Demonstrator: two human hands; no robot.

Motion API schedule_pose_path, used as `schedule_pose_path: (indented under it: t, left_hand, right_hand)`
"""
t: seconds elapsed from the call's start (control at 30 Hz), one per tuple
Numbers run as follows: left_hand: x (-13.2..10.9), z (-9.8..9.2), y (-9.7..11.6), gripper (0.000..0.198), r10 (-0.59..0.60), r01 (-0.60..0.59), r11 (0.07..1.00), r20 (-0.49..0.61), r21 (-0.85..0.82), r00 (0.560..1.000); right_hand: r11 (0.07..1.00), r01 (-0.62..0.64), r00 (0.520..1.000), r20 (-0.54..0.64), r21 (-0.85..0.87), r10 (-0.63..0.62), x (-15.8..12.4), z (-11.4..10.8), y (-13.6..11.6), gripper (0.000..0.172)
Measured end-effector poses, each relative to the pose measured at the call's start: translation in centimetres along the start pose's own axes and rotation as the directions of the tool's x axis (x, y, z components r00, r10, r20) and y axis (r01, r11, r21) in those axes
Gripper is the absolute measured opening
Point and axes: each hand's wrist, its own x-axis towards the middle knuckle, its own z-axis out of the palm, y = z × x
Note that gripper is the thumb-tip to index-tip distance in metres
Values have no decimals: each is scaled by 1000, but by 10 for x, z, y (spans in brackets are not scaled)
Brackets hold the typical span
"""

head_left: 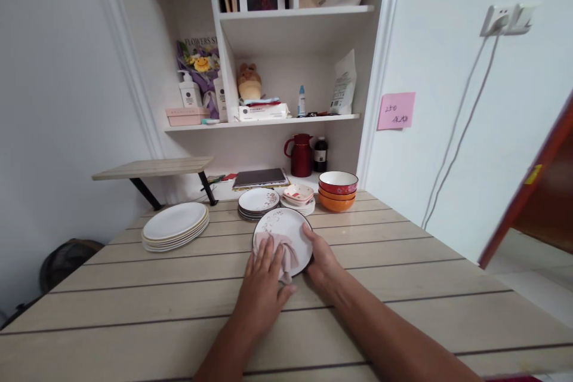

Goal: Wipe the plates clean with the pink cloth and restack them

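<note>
A white plate (286,228) with a dark rim and a floral print lies on the wooden table (403,274) in front of me. A pale pink cloth (286,250) rests on the plate. My left hand (264,283) lies flat on the cloth with its fingers spread, pressing it onto the plate. My right hand (320,256) grips the plate's right rim, thumb on top of the edge.
A stack of white plates (175,225) sits to the left. Behind are a stack of floral plates (258,202), small saucers with a dish (299,196) and stacked red and orange bowls (337,190). A shelf unit with a red jug (301,155) stands at the back.
</note>
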Motion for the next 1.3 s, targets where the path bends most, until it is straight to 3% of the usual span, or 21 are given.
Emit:
schedule_pose_path:
  t: [0.17, 0.37, 0.63, 0.97, 1.17, 1.3]
  left_hand:
    - [-3, 0, 3, 75, 57, -55, 998, 65, -34, 996]
    - [-2, -1, 0, 64, 113, -113, 993, -10, -27, 994]
    - [3, -2, -5, 56, 9, -8, 1000, -69, 8, 998]
    - [3, -5, -2, 56, -206, 221, 968, -121, 121, 971]
    - [3, -3, -4, 56, -184, 209, 966, -164, 150, 969]
    - [4, -4, -9, 59, -122, 135, 978, -90, 157, 988]
  right_hand:
    - [999, -28, 1000, -1, -25, 28, -1, 2, -3, 42]
    - [992, -41, 996, 71, -118, 50, -2, 1, 0, 36]
    - [988, 8, 988, 153, -153, 16, -4, 3, 6, 29]
    - [971, -4, 999, 39, -240, 13, -7, 6, 6, 32]
    - [971, -20, 1000, 3, -237, 21, -4, 5, 8, 34]
    - [974, -12, 1000, 8, -226, 14, -4, 3, 8, 35]
